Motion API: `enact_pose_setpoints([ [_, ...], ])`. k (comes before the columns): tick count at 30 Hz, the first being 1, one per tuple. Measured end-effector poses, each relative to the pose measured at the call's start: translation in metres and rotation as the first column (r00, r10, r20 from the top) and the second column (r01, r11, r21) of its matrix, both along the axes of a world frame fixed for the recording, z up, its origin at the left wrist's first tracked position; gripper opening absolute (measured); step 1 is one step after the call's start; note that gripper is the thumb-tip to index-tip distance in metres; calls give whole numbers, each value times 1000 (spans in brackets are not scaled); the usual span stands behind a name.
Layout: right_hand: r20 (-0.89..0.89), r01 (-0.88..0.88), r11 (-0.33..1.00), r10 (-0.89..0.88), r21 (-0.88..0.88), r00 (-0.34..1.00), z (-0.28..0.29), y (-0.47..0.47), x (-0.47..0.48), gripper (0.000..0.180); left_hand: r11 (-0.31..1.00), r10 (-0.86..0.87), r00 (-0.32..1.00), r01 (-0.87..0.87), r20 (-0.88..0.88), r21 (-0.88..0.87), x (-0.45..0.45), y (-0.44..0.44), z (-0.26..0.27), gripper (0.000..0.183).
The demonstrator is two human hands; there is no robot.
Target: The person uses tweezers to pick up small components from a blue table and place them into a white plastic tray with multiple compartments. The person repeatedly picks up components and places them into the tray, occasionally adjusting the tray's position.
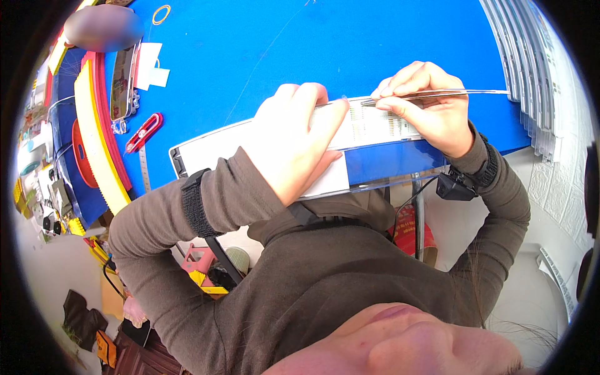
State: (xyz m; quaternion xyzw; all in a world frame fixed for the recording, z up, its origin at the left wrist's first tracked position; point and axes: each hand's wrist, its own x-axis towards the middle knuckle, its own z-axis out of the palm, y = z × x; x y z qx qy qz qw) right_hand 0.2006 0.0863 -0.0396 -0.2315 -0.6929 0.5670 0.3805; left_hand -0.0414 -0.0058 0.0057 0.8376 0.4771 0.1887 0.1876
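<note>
A long shallow case with a clear rim and white lining (229, 133) lies across the near edge of the blue table, its right part holding rows of tiny pieces. My left hand (295, 136) rests on the middle of the case, thumb and fingers bent around its far edge. My right hand (426, 103) pinches slim metal tweezers (483, 91), whose tips point left at the rows near the far rim. Whether the tips hold a piece cannot be told. A blue panel (393, 161) shows along the near side of the case.
Stacked clear cases (520, 70) stand at the right by a white wall. To the left lie a red cutter (144, 132), a ruler strip (144, 168), a phone-like dark object (123, 79), white paper pieces (147, 65) and yellow and red strips (93, 126).
</note>
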Motion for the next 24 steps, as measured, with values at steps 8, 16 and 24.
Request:
enact_pose_setpoints([
  [8,11,10,998,-10,65,1000,-4,1,0,21,1000,-12,997,12,-74,-2,1,0,-4,65],
  [16,15,26,998,-26,53,1000,-3,1,-1,22,1000,-4,997,6,-78,29,1,1,-5,56],
  [24,27,27,998,-28,53,999,-2,2,-1,23,999,-11,996,14,-85,37,1,2,-5,56],
])
